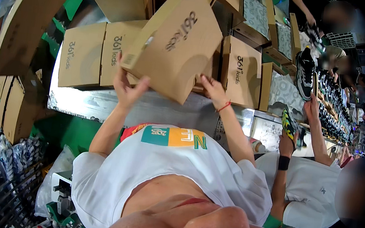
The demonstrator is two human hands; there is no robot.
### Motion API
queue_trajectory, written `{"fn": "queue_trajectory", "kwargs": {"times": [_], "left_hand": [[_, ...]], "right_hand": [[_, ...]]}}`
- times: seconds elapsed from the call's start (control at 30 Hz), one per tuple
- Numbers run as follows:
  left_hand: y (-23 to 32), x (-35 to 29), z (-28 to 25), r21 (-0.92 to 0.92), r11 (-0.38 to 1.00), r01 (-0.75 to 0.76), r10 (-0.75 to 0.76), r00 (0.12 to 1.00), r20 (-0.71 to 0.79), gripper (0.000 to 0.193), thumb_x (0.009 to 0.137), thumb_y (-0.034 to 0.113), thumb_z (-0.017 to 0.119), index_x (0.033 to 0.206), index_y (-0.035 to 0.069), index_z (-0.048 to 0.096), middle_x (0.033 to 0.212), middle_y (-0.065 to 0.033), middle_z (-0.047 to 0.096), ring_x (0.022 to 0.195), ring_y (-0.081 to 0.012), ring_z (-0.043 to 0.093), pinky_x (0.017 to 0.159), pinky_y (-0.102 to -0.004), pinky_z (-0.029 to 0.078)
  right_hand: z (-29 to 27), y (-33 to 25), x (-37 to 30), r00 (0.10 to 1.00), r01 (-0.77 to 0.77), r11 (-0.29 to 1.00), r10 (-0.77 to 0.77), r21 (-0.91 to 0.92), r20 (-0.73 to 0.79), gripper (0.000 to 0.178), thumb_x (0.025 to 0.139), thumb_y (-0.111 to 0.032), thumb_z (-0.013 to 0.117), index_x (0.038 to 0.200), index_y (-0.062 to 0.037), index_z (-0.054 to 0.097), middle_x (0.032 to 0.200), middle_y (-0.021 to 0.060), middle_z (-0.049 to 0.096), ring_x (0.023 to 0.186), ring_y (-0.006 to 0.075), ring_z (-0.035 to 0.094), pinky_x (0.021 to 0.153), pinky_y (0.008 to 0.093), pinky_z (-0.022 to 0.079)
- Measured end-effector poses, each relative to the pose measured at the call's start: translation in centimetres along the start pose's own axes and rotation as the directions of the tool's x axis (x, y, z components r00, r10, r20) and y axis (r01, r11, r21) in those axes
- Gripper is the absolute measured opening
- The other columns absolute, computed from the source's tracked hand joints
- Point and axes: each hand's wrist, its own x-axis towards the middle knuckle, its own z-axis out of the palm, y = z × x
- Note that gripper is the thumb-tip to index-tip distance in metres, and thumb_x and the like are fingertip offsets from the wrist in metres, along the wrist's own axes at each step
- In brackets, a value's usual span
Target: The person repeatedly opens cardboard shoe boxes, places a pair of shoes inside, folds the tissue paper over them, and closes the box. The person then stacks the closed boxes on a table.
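Observation:
A brown cardboard shoebox [179,46] is tilted in front of me, raised over the row of boxes on the metal table. My left hand [127,87] is at its lower left corner, fingers extended along the short end and thumb by the lower edge. At the lower right, my right hand [214,93] grips the box edge by a small cutout, a red cord round the wrist. Behind the held box stand two brown shoeboxes, one at the far left of the row [81,55] and one beside it [119,39]. Another shoebox [242,71] stands just right of my right hand.
The bare metal table edge [102,105] runs between me and the boxes. More cartons are stacked at the left [33,20]. On the right, a co-worker's hands hold a black shoe [304,74] and a green-yellow shoe [290,124] near open boxes with patterned paper [286,90].

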Motion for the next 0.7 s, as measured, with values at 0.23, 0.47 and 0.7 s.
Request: {"fn": "queue_trajectory", "kwargs": {"times": [0.23,0.47,0.7], "left_hand": [[6.2,1.0,11.4,-0.056,0.822,-0.566,0.502,0.674,0.542,0.050,0.061,0.010,0.071,0.104,-0.001,0.048,0.115,-0.0202,0.050,0.108,-0.0355,0.048,0.091,-0.0418,0.041],[4.6,-2.7,18.8,-0.077,0.576,-0.814,0.598,0.356,0.718,0.020,0.065,0.013,0.054,0.080,0.001,0.046,0.124,-0.0174,0.046,0.114,-0.0344,0.044,0.099,-0.0432,0.034],[4.6,-2.7,19.9,-0.066,0.588,-0.806,0.587,0.369,0.721,0.017,0.070,0.013,0.054,0.080,0.000,0.048,0.127,-0.0169,0.043,0.118,-0.0347,0.040,0.100,-0.0467,0.032]], "right_hand": [[-11.8,-9.0,1.3,0.452,0.504,0.746,-0.658,-0.436,-0.602,0.053,0.094,-0.047,0.028,0.079,-0.0013,0.051,0.084,0.0069,0.059,0.073,0.0174,0.053,0.076,0.0283,0.045],[-13.5,-18.6,-3.6,0.543,0.637,0.387,-0.839,-0.667,0.031,0.022,0.087,-0.015,0.049,0.075,0.0005,0.060,0.083,0.0088,0.060,0.081,0.0178,0.053,0.080,0.0278,0.039],[-14.0,-18.7,-1.5,0.802,0.302,0.170,-0.577,-0.938,0.154,0.023,0.083,-0.020,0.051,0.072,-0.0068,0.065,0.077,0.0014,0.064,0.087,0.0208,0.055,0.092,0.0360,0.028]]}}
